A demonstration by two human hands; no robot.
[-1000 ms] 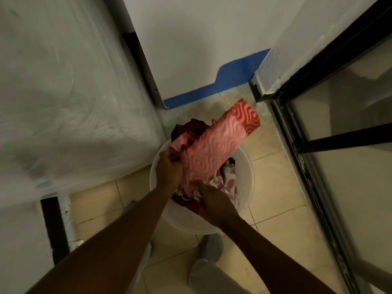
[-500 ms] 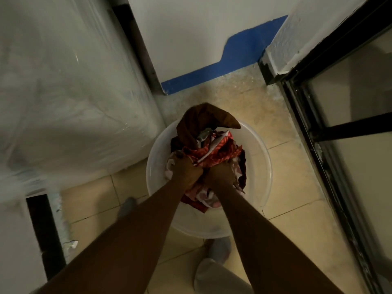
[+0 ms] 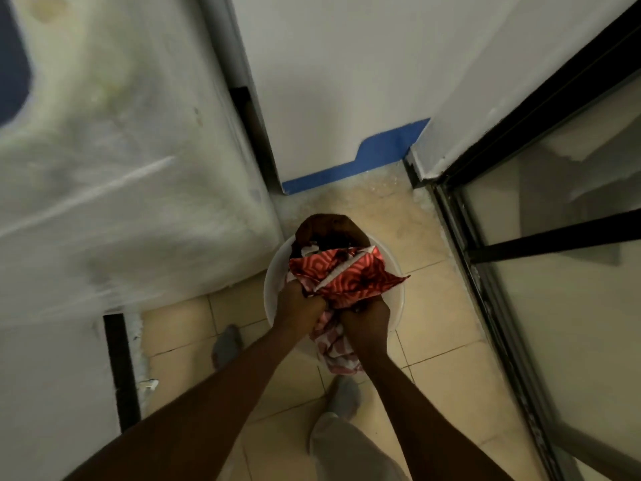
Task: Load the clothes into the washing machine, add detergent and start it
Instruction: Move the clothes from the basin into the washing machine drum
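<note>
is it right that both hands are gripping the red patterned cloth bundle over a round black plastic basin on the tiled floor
Not quite: the round plastic basin is white, not black, as the head view shows. The left hand and right hand do grip the red patterned cloth bundle over it.

View: one head-worn wide-angle camera; no second view shares the scene.
Position: above the person, over both forearms.
Facing: forward and steeply down at the tiled floor (image 3: pixel 447 328).
Centre: the white basin (image 3: pixel 399 307) of clothes (image 3: pixel 347 276), gripped by the left hand (image 3: pixel 300 307) and right hand (image 3: pixel 366 319).
Nearness: arm's reach; forearms fill the lower frame.
Left edge: a blurred white appliance (image 3: pixel 121 189), close.
Right edge: a black-framed glass door (image 3: pixel 555 237).
Top: white wall with blue skirting (image 3: pixel 364 164).
</note>
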